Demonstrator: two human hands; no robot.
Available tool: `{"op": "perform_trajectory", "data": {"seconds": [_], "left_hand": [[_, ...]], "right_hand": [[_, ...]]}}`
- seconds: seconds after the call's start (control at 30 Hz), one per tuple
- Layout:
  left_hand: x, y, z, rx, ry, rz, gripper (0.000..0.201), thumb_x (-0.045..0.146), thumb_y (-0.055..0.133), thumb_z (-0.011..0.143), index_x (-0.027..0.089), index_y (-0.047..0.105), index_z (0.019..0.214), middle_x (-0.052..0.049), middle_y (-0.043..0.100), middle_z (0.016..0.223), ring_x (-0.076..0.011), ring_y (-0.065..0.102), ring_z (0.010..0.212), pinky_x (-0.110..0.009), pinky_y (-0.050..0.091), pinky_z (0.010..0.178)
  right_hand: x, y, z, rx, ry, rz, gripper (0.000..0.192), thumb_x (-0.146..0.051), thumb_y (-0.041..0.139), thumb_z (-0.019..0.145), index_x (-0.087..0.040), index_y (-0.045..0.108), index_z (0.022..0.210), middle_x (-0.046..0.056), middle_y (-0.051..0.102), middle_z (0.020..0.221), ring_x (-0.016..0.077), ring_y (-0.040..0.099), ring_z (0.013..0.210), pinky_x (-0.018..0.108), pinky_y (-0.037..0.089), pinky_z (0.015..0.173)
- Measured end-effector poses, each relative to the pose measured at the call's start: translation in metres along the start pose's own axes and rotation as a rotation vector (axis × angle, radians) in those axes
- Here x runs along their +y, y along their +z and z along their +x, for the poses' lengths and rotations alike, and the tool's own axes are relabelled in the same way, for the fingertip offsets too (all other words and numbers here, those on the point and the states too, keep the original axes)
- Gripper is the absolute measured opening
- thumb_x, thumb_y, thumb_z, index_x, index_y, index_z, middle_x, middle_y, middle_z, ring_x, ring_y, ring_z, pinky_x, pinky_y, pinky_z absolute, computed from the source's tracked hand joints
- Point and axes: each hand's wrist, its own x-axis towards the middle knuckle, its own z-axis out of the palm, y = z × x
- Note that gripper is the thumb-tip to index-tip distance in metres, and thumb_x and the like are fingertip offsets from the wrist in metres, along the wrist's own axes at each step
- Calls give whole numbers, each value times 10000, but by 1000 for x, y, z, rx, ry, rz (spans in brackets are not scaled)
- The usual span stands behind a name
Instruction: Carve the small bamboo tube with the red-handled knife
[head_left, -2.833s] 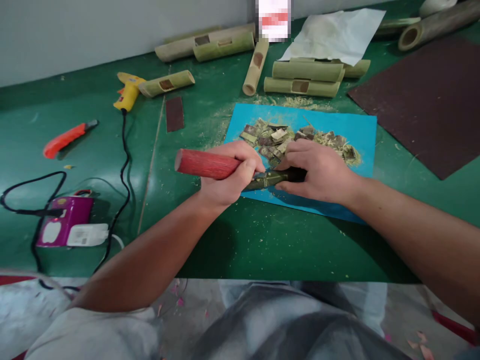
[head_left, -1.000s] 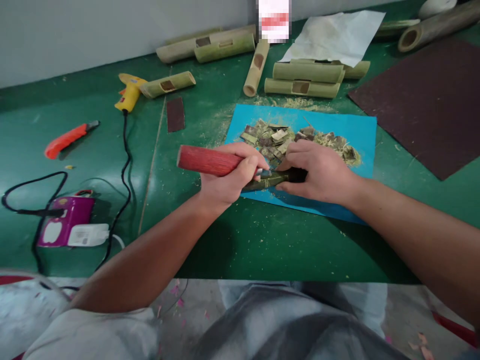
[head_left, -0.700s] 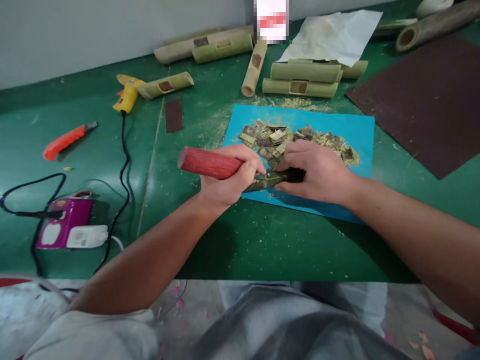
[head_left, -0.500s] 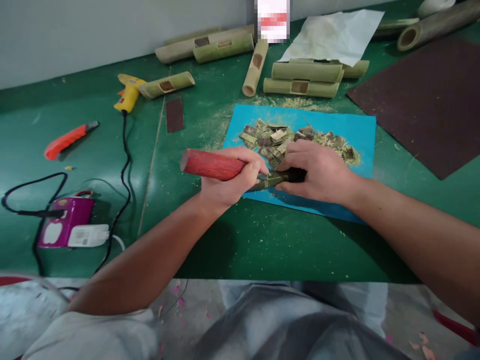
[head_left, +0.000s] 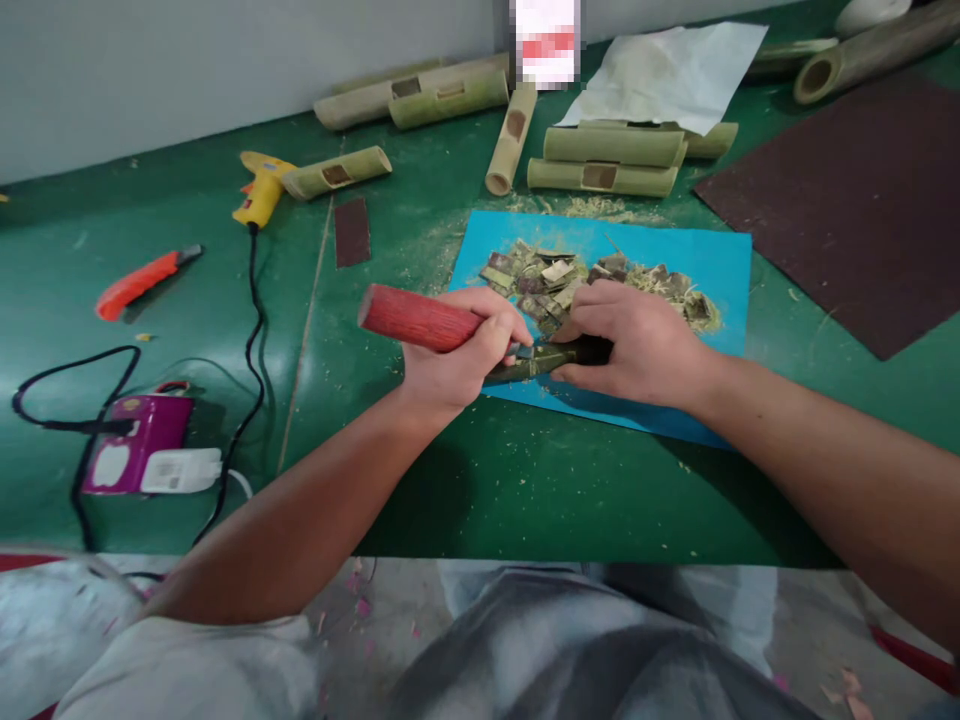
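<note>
My left hand [head_left: 466,352] is closed round a carving chisel [head_left: 420,318] with a thick red wooden handle. Its short metal blade points right, at a dark green bamboo tube [head_left: 536,360]. Thumb and fingers of my right hand [head_left: 637,338] grip that tube near its right part, most of which the hand hides. Below both hands lies a blue sheet [head_left: 720,265]. Just behind them on the sheet is a heap of bamboo chips [head_left: 540,280] and shavings. Whether the blade's tip is in the bamboo I cannot tell.
Several cut bamboo tubes [head_left: 615,147] lie at the back, some under white paper [head_left: 667,75]. To the left are a yellow glue gun [head_left: 262,190], an orange utility knife [head_left: 142,285] and a purple power adapter [head_left: 135,450] with cords. A dark brown sheet [head_left: 840,220] lies right.
My left hand and the red handle have shifted slightly left and up, drawing the blade a little away from my right hand. My right hand stays on the tube.
</note>
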Motion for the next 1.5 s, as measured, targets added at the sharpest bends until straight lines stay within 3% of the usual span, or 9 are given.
{"op": "perform_trajectory", "data": {"seconds": [0.27, 0.43, 0.63, 0.87, 1.0, 1.17, 1.33, 1.5], "left_hand": [[-1, -3, -5, -70, -21, -21, 290, 372, 730, 937, 204, 766, 703, 6, 758, 721, -91, 676, 567, -175, 527, 433], [-1, -2, -4, -63, -26, -122, 192, 337, 740, 950, 222, 819, 818, 2, 794, 799, -101, 729, 614, -211, 624, 578], [-6, -2, -4, -8, -17, -132, 287, 349, 730, 958, 208, 778, 713, 8, 734, 706, -65, 625, 473, -174, 510, 417], [-1, -1, -3, -38, -44, -73, 322, 381, 741, 928, 204, 753, 659, 3, 724, 662, -70, 600, 450, -179, 502, 401], [4, -2, -3, -74, -106, -46, 279, 348, 736, 916, 203, 757, 678, 3, 753, 699, -73, 629, 479, -174, 536, 436], [9, -3, -2, -150, -85, -8, 171, 320, 746, 914, 215, 809, 795, -13, 790, 763, -122, 733, 635, -229, 631, 611], [5, 0, -2, -73, -51, -95, 288, 345, 732, 941, 200, 780, 697, -2, 737, 681, -80, 649, 494, -171, 558, 451], [1, -1, -3, -64, -24, -44, 323, 347, 720, 940, 192, 753, 658, -3, 731, 671, -62, 615, 467, -143, 531, 427]], "right_hand": [[0, -1, 0, 1, -2, 0, 179, -375, 731, 853, -197, 723, 875, 51, 625, 826, 235, 565, 858, 348, 403, 724], [1, 1, 0, 15, 3, -2, 170, -365, 743, 836, -200, 721, 869, 47, 630, 821, 235, 567, 860, 344, 400, 717], [0, -1, 0, -3, 6, 5, 171, -371, 724, 848, -203, 722, 880, 52, 636, 839, 237, 574, 864, 349, 406, 732], [0, -1, 0, -17, 9, -3, 189, -389, 722, 862, -202, 716, 881, 44, 611, 829, 230, 555, 856, 348, 402, 734], [-1, -1, 0, -17, 10, -2, 184, -381, 741, 852, -202, 713, 881, 45, 618, 836, 229, 553, 857, 346, 387, 726], [0, 0, 0, 8, -12, -2, 168, -362, 752, 838, -199, 712, 853, 38, 614, 811, 217, 544, 833, 341, 384, 721], [1, 1, -1, 14, -15, 2, 189, -388, 743, 849, -202, 722, 870, 41, 625, 822, 226, 556, 857, 341, 399, 731], [0, 0, 0, 9, -1, 13, 189, -389, 744, 850, -201, 724, 866, 45, 619, 822, 230, 560, 849, 351, 401, 731]]}}
